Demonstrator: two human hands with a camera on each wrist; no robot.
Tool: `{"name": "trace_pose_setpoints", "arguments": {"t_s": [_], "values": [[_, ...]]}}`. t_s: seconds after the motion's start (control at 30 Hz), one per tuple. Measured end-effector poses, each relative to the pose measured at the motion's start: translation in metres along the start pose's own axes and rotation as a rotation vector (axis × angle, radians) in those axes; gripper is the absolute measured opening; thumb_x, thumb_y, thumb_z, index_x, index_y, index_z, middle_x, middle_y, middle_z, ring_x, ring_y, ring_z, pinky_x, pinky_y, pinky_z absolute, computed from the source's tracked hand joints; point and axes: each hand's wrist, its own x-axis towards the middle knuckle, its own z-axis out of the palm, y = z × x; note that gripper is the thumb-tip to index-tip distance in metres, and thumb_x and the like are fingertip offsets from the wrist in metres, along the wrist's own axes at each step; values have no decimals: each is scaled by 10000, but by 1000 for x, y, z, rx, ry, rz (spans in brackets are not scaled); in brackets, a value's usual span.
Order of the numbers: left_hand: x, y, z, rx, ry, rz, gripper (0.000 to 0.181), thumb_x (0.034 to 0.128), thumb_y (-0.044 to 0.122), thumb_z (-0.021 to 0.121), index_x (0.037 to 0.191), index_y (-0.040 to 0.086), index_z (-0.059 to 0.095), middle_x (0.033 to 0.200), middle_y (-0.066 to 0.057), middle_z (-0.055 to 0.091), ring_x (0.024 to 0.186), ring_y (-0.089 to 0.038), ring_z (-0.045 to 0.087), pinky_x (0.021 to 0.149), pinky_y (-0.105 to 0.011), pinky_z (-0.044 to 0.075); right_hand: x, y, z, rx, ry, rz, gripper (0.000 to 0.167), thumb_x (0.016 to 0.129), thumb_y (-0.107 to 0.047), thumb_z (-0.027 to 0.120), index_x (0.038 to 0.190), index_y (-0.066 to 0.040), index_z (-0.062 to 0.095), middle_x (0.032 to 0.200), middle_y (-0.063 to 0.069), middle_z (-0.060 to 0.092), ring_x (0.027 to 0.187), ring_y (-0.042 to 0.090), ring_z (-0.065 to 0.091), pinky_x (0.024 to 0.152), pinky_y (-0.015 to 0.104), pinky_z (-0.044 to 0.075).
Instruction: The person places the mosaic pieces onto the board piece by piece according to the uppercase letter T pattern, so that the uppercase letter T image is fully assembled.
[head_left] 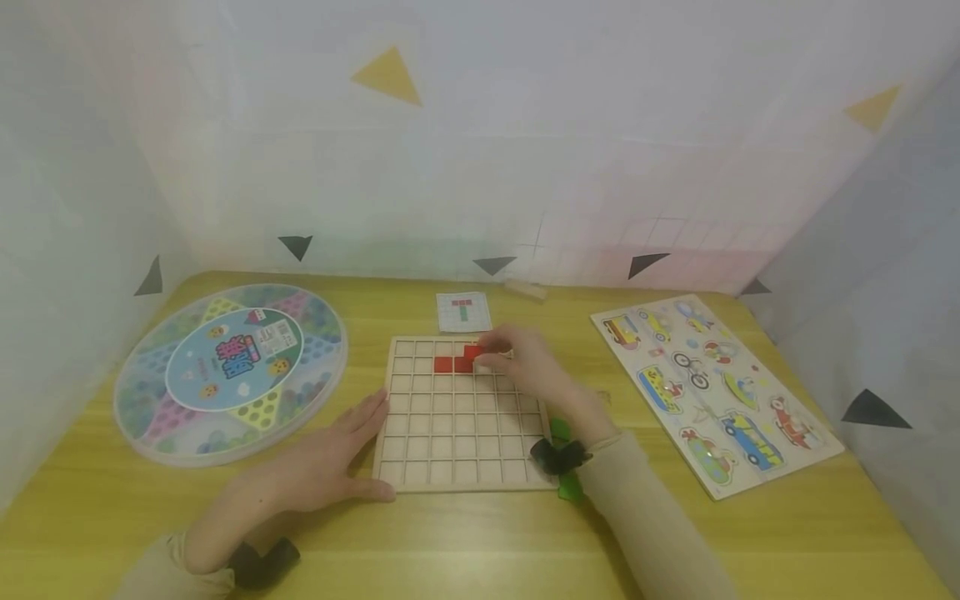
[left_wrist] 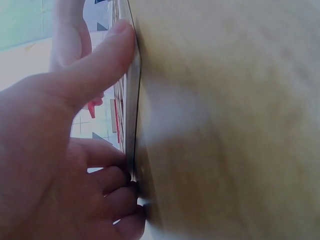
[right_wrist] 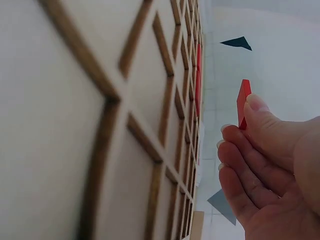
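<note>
A wooden grid board lies on the table. Two red square tiles sit side by side in cells near its far edge. Just above them my right hand pinches another red tile between thumb and forefinger; in the right wrist view it stays apart from the board. My left hand rests at the board's left side, fingertips against the edge and thumb at the near corner. Beyond the board lies a pattern card printed with red and green squares in a T shape.
Green pieces lie by the board's right edge, partly under my right wrist. Left stands a round board game; right lies a vehicle picture puzzle. A small wooden block is near the back wall.
</note>
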Motion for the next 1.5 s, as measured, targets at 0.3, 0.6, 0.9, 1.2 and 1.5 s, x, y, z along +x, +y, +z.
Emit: {"name": "trace_pose_setpoints", "arguments": {"t_s": [0.3,0.6,0.9,1.2,1.5], "values": [[0,0,-1,-3,-3,5,1122,816,722,625,1604,78,154,1687,-98,33,1516,-419,138,1197,-585,235,0,5,0,-16,-9,9,263,937,-202,718,1164,-74,686,1143,51,703,1083,216,648,973,412,540],[0,-1,0,1,-11,-11,1125,810,731,621,1607,92,150,1689,-82,23,1513,-424,145,1194,-582,245,1,12,1,-66,2,-4,209,928,-190,727,1097,-68,722,1093,41,652,1051,219,610,956,411,528],[1,0,0,-6,-15,-22,1134,805,732,624,1609,98,139,1688,-90,20,1509,-439,144,1190,-593,245,1,16,1,-67,-8,21,228,913,-199,746,1101,-73,724,1093,31,637,1051,216,597,971,399,514],[0,1,-1,-6,-12,-20,1133,806,727,629,1608,93,142,1687,-99,28,1508,-438,150,1190,-590,248,2,19,1,-75,-20,-2,188,918,-176,739,1069,-65,733,1098,41,631,1057,225,602,973,409,515],[-1,1,0,1,1,-6,1130,810,715,640,1604,76,153,1685,-114,40,1504,-442,160,1188,-589,253,1,20,0,-77,-26,7,176,915,-166,742,1062,-69,737,1103,37,622,1062,228,594,978,412,515]]}}
